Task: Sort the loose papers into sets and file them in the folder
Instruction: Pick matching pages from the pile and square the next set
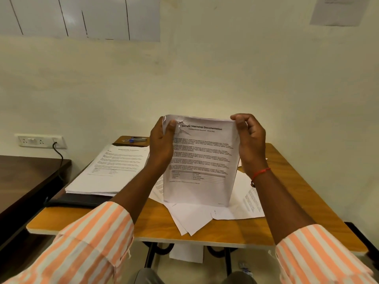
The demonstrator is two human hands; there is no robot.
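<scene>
I hold a set of printed papers (202,160) upright above the wooden desk (291,228), its top page headed "Sample Internship Documentation". My left hand (162,142) grips the crumpled top-left corner. My right hand (251,140) pinches the top-right corner. A neat stack of papers (110,169) rests on a dark folder (75,200) at the desk's left. Loose sheets (196,218) lie scattered under the held set, some hanging over the front edge.
A stapler (136,138) lies at the desk's far left corner by the wall. A dark table (24,177) stands to the left, below a wall socket (40,141) with a black cable. One sheet (186,253) lies on the floor under the desk.
</scene>
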